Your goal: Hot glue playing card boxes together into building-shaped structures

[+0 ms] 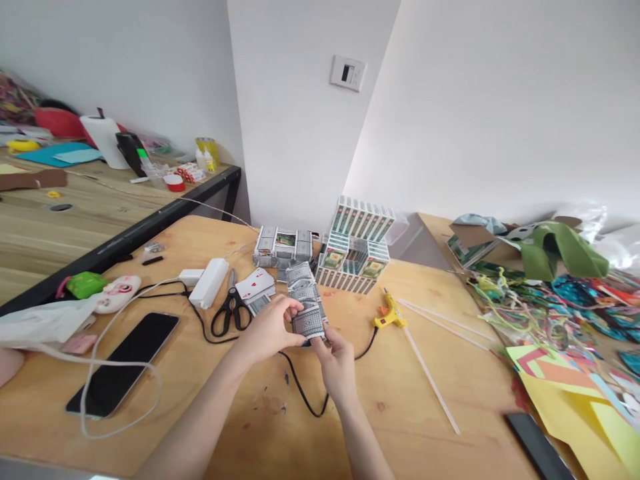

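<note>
Both my hands meet over the middle of the wooden table (410,413), closed on a strip of joined playing cards (307,300) with grey patterned backs. My left hand (270,328) grips the strip's left edge with fingers curled. My right hand (336,357) pinches its lower right corner. The strip runs away from me toward a structure built of folded cards (357,247). A smaller card block (283,247) stands just left of it. Loose cards (256,285), one an ace of hearts, lie left of the strip.
Black-handled scissors (231,312), a white charger (209,283) and a black phone (125,363) with a white cable lie to the left. A yellow glue gun (389,315) with clear glue sticks (430,380) lies right. Coloured paper (575,393) and scraps crowd the right side.
</note>
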The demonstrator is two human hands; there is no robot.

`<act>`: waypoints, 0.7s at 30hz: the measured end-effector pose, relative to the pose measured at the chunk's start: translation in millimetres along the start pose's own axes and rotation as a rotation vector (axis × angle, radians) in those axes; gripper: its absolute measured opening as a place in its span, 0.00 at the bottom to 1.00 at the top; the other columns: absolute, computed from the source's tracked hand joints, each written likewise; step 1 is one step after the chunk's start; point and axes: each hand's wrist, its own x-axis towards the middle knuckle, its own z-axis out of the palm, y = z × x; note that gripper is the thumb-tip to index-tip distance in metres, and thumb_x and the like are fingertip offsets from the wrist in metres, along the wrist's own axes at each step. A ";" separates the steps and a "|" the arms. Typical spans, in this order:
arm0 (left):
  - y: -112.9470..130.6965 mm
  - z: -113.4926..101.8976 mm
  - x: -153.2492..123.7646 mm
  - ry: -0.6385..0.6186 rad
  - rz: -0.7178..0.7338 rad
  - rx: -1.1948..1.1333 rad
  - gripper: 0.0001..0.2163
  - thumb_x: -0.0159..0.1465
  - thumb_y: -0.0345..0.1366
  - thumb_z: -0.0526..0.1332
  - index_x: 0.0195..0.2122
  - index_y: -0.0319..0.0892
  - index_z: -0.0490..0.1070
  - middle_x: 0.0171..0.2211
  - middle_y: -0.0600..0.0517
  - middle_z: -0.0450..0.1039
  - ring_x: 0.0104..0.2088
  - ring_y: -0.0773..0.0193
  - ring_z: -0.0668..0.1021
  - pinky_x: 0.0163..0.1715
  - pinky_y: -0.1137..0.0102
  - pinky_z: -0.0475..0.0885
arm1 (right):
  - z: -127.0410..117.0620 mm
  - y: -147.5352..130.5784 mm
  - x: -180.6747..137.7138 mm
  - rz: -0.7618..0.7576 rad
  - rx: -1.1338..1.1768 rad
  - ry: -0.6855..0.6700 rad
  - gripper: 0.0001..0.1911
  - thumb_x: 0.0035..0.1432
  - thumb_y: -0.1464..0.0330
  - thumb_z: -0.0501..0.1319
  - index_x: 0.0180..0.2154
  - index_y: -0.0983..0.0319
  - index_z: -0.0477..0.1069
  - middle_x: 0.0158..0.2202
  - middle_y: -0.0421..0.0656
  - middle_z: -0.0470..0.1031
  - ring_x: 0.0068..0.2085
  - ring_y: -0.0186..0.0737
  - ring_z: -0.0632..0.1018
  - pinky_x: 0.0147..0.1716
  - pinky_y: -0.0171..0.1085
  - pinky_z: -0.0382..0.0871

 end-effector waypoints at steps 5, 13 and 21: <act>0.9 -6.2 2.1 -0.045 0.021 0.055 0.20 0.44 0.33 0.67 0.40 0.41 0.69 0.37 0.51 0.67 0.37 0.60 0.72 0.38 0.67 0.69 | 0.9 1.2 -1.8 -0.023 -0.008 -0.028 0.16 0.55 0.63 0.58 0.43 0.62 0.76 0.36 0.43 0.76 0.39 0.43 0.72 0.42 0.38 0.64; 11.8 -19.0 -0.5 -0.083 0.038 0.235 0.15 0.44 0.35 0.65 0.34 0.42 0.68 0.37 0.51 0.67 0.38 0.59 0.72 0.36 0.68 0.66 | 5.9 -0.5 -4.2 -0.045 -0.057 -0.005 0.13 0.55 0.65 0.58 0.38 0.61 0.77 0.32 0.43 0.75 0.40 0.43 0.72 0.42 0.37 0.63; 17.4 -16.3 1.7 -0.101 0.005 0.304 0.14 0.44 0.36 0.64 0.33 0.42 0.68 0.36 0.51 0.67 0.35 0.60 0.72 0.33 0.68 0.65 | 6.1 2.7 -2.7 -0.031 -0.023 -0.010 0.16 0.55 0.65 0.58 0.44 0.59 0.76 0.39 0.43 0.77 0.41 0.43 0.72 0.43 0.38 0.63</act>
